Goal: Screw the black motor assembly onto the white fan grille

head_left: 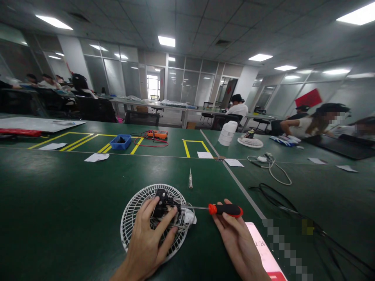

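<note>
- Black motor unit [159,210]: lower centre of frame, on white fan grille [127,218]; likely stiff, compact; best held by housing, clear of wires.
- Grille: probably light, ribs breakable; take by rim.
- Left hand [148,236]: fingers spread over motor unit, touching; grip cannot be told.
- Right hand [237,236]: fingers closed on screwdriver [228,210] handle.
- Counter [67,207]: open room lower left; phone [262,249] crowds lower right.
</note>
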`<state>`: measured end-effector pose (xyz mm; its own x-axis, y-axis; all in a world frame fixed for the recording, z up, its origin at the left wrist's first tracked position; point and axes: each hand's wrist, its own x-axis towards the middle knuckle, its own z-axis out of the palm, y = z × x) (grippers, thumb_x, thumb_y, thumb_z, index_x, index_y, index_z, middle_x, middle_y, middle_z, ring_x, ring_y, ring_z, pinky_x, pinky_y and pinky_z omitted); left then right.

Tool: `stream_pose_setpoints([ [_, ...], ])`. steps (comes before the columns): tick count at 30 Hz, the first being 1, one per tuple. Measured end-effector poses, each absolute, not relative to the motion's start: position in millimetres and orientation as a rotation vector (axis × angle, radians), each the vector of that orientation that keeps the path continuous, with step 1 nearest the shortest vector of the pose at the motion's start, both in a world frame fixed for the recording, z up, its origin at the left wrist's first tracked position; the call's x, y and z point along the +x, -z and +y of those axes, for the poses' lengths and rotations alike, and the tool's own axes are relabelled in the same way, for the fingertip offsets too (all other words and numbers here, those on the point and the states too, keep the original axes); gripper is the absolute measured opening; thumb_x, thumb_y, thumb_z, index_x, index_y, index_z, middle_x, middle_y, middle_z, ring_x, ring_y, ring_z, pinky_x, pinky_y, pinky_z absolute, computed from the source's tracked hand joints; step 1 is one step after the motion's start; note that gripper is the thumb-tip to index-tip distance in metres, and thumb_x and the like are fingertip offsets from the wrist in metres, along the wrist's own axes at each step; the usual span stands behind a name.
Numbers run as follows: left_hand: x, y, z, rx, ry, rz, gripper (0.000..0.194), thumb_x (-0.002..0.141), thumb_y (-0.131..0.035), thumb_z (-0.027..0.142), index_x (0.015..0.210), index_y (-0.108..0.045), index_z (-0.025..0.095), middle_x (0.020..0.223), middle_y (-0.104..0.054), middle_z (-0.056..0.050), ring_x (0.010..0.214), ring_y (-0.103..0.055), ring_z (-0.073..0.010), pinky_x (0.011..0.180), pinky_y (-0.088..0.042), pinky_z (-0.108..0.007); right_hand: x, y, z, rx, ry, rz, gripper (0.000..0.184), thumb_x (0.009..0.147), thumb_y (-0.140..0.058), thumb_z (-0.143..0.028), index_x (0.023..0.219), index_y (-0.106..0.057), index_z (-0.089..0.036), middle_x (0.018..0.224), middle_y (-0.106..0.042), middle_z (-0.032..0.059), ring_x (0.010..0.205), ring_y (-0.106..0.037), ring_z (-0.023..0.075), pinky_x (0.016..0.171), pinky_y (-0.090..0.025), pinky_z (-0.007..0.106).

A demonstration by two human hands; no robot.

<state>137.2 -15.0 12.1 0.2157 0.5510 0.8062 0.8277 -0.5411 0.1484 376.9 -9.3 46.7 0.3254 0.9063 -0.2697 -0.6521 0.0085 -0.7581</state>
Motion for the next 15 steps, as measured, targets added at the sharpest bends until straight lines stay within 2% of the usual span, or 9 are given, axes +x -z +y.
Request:
stream_pose_setpoints([
  [3,137.4,-12.3,-14.3,-2.183,1.233,-1.297,0.041,0.092,-0.063,0.024,0.133,-0.062,0.026,0.149,-0.037,-0.017,0.137,-0.043,-0.0382,0.104,-0.049,-0.061,372.9,-45.4,-9.2,-0.965,-1.222,-0.303,0.06,0.06,-0.094,-0.034,0.112,-0.064,-0.028,0.091,-0.072,-0.0018,0.093,-0.072,0.0216,0.09,-0.057,0.04],
  [6,137.7,-12.8,-14.1,-2.181,1.231,-1.309,0.041,0.092,-0.063,0.024,0.133,-0.062,0.026,0.15,-0.036,-0.017,0.137,-0.042,-0.0381,0.104,-0.049,-0.061,373.7,-43.7,-9.8,-0.985,-1.217,-0.329,0.066,0.06,-0.095,-0.031,0.119,-0.064,-0.03,0.089,-0.071,-0.0048,0.086,-0.072,0.0179,0.083,-0.057,0.033],
  [11,138.1,-13.8,-15.0,-2.183,1.252,-1.303,0.04,0.091,-0.063,0.023,0.131,-0.063,0.026,0.149,-0.037,-0.016,0.136,-0.043,-0.0372,0.105,-0.048,-0.06,377.1,-42.8,-10.3,-0.943,-1.266,-0.318,0.069,0.057,-0.095,-0.021,0.119,-0.065,-0.028,0.103,-0.075,-0.0009,0.104,-0.07,0.0189,0.099,-0.052,0.034],
  [15,137.7,-12.8,-14.6,-2.182,1.267,-1.304,0.04,0.091,-0.064,0.023,0.131,-0.064,0.026,0.149,-0.038,-0.016,0.136,-0.044,-0.0376,0.106,-0.047,-0.06,375.0,-39.0,-8.8,-0.921,-1.271,-0.298,0.062,0.06,-0.096,-0.028,0.114,-0.065,-0.027,0.091,-0.075,-0.0021,0.096,-0.072,0.0198,0.099,-0.054,0.037],
])
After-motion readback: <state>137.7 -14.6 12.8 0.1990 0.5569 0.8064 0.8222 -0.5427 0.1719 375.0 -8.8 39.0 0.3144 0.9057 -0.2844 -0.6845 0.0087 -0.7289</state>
